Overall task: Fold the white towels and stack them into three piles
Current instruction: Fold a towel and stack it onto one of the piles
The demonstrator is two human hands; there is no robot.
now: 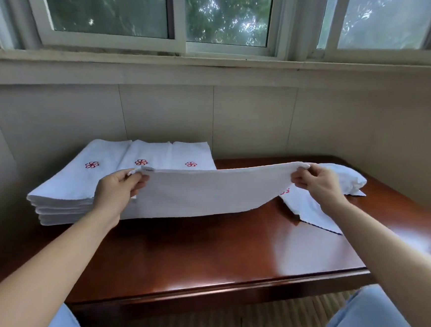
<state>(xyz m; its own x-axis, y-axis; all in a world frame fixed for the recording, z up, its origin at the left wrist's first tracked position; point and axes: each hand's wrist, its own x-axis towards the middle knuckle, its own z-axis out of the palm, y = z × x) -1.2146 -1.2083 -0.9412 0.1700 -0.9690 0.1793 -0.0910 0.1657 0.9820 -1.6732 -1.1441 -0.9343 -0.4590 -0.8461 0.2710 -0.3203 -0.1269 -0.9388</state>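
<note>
While both hands pinch its corners, towel (211, 192) stretches left-right.

Matt white terry-cloth towel (206, 192); glossy, smooth reddish wooden table (204, 262); glass window panes (110, 14).

Glossy reddish-brown wooden table (191, 263) against a beige panelled wall (257, 113), sliding windows (223, 13) above, leafy trees outside

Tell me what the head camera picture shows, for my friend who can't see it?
Two hands, left hand and right hand, pinch the top corners of a white towel and hold it stretched above a shiny brown table. Behind it on the left stand three piles of folded towels with red flower marks, and unfolded towels lie on the right, under a window.
</note>
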